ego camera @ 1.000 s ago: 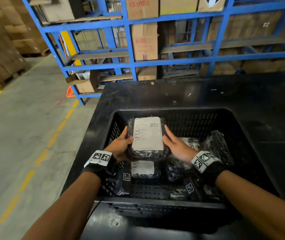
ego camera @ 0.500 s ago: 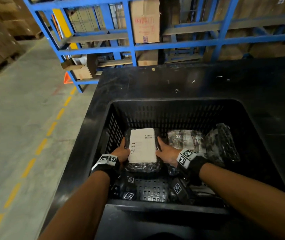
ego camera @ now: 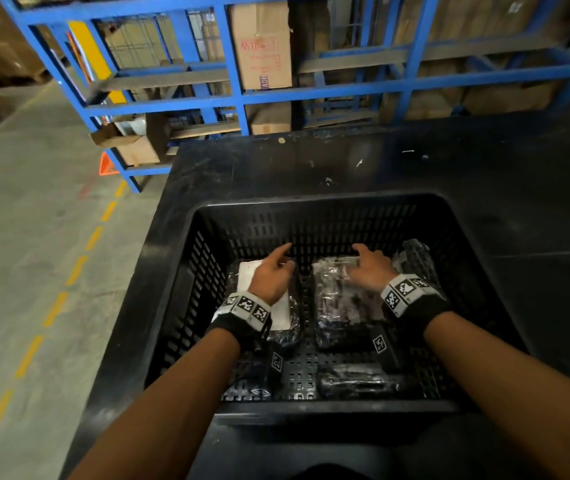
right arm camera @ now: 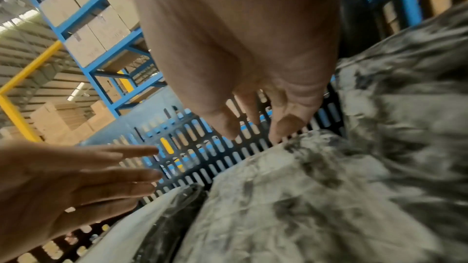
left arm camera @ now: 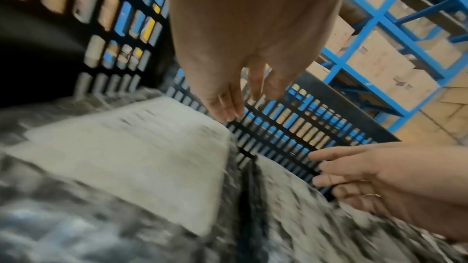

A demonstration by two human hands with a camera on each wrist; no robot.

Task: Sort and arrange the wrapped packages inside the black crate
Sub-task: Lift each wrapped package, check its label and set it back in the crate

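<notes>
Crate: the black crate [ego camera: 311,216] with slotted walls sits on a black desk [ego camera: 484,174], its near rim toward the person.
Labelled package: a clear-wrapped package with a white paper label [ego camera: 285,315] lies flat on the crate floor at the left; the wrist view shows the label facing up [left arm camera: 131,157].
Middle package: a second wrapped package [ego camera: 342,303], dark inside crinkled clear film, lies just right of the first with a narrow gap between them.
Right package: a third wrapped package [ego camera: 415,258] leans tilted against the crate's right side.
Near package: a dark wrapped package [ego camera: 356,381] lies along the near wall.
Left hand: the left hand [ego camera: 271,275] hovers above the labelled package, fingers relaxed and spread, holding nothing; its fingertips [left arm camera: 228,111] point toward the far wall.
Right hand: the right hand [ego camera: 372,266] is over the far end of the middle package, fingers extended and loose, gripping nothing; whether they touch the film cannot be told.
Wrists: both carry black bands with black-and-white marker tags [ego camera: 247,306].
Surroundings: blue steel racking [ego camera: 235,64] holding cardboard boxes [ego camera: 263,46] stands beyond the desk; a concrete floor with a dashed yellow line [ego camera: 55,306] runs on the left.
</notes>
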